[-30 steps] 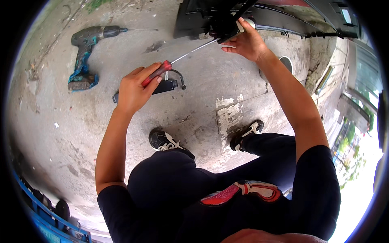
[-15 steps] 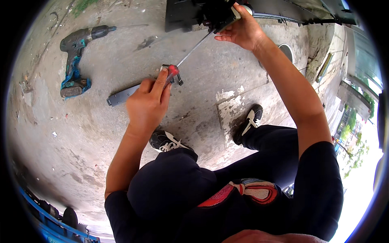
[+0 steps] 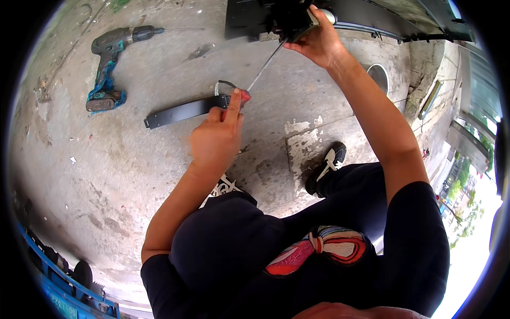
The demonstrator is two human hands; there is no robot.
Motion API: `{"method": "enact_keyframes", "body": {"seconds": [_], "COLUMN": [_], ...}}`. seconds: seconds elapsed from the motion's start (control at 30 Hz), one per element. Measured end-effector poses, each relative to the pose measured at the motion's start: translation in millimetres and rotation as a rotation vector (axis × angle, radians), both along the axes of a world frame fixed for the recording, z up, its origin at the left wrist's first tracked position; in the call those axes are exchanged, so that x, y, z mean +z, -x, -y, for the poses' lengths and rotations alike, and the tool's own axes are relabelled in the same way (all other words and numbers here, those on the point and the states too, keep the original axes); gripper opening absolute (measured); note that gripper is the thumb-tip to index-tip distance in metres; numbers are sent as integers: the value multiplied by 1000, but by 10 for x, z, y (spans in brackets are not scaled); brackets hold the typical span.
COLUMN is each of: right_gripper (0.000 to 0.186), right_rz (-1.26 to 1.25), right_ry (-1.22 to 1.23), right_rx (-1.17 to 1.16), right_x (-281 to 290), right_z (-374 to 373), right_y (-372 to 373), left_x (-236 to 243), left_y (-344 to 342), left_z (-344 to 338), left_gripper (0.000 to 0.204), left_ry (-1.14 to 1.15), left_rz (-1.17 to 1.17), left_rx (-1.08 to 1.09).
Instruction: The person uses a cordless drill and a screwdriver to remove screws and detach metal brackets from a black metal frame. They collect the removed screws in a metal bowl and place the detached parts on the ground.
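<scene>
My left hand [image 3: 215, 139] is closed round the red handle of a screwdriver [image 3: 244, 97]. Its steel shaft runs up and right to a dark mechanism [image 3: 287, 18], where the tip is hidden. My right hand [image 3: 326, 42] grips a pale block-like fitting [image 3: 313, 20] on that mechanism, fingertips beside the shaft's upper end. On the concrete just beyond my left hand lies a long black metal bar [image 3: 180, 112] with a short cable at its right end. A black-and-teal cordless drill [image 3: 106, 58] with a long bit lies on its side at the upper left.
A black panel with a rail [image 3: 372, 24] spans the upper right. Below it are a round pale-rimmed container [image 3: 378, 74] and a cracked concrete ledge [image 3: 425, 85]. A blue metal frame [image 3: 58, 292] stands at lower left. My shoe [image 3: 329, 165] is below my right forearm.
My left hand has moved to the right and turned, so the screwdriver now slants more steeply. My right hand has shifted slightly upward in the view and still grips the fitting.
</scene>
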State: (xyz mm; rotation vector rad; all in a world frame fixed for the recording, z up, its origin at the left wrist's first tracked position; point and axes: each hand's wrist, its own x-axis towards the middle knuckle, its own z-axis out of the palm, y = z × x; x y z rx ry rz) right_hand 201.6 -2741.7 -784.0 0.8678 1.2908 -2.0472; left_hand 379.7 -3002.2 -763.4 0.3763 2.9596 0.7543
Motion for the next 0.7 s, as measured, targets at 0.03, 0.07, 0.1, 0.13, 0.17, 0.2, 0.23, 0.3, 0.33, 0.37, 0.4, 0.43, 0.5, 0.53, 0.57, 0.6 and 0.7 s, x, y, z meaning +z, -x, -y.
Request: {"method": "enact_keyframes", "body": {"seconds": [0.03,0.07,0.1,0.13,0.17,0.2,0.23,0.3,0.33,0.37,0.4,0.43,0.5,0.53,0.57,0.6,0.7], "right_gripper": [65,65,65,66,66,67,67,68,69,69,69,69,68,67,66,65,74], "right_rz": [-20,-39,-59,-65,-72,-78,-77,-77,-75,-70,-66,-72,-89,-72,-54,-36,-178], "right_ry": [5,10,14,10,0,-10,-12,-8,-7,-6,-6,-9,-21,-35,-51,-67,-108], "right_rx": [-1,2,5,21,32,43,41,42,38,32,26,17,1,2,3,4,132], "right_x": [-3,29,55,69,89,98,87,42,19,2,-12,-25,3,5,4,8,97], "right_z": [15,63,103,133,129,121,108,94,83,76,70,64,89,97,102,106,138], "right_y": [-5,-14,-19,-20,-27,-33,-40,-34,-28,-28,-29,-36,-30,-13,-10,-6,-58], "left_x": [19,24,0,-36,-28,-15,4,-5,-91,-113,-133,-152,-166,-184,-195,-205,-251], "left_y": [-41,-81,-120,-164,-169,-173,-176,-189,-213,-192,-169,-141,-106,-104,-109,-109,-59], "left_z": [-56,-107,-155,-200,-248,-274,-290,-300,-305,-299,-268,-225,-182,-174,-167,-157,-50], "left_gripper": [52,54,55,55,56,56,55,55,55,55,56,56,56,56,56,55,52], "left_ry": [-62,-126,-252,-379,-511,-529,-545,-546,-534,-520,-410,-300,-192,-193,-195,-245,-367], "left_rz": [101,201,274,346,418,471,523,501,427,357,330,304,250,225,202,234,228], "left_rx": [-5,-5,29,62,90,104,118,117,98,77,49,20,-4,0,4,20,36]}}
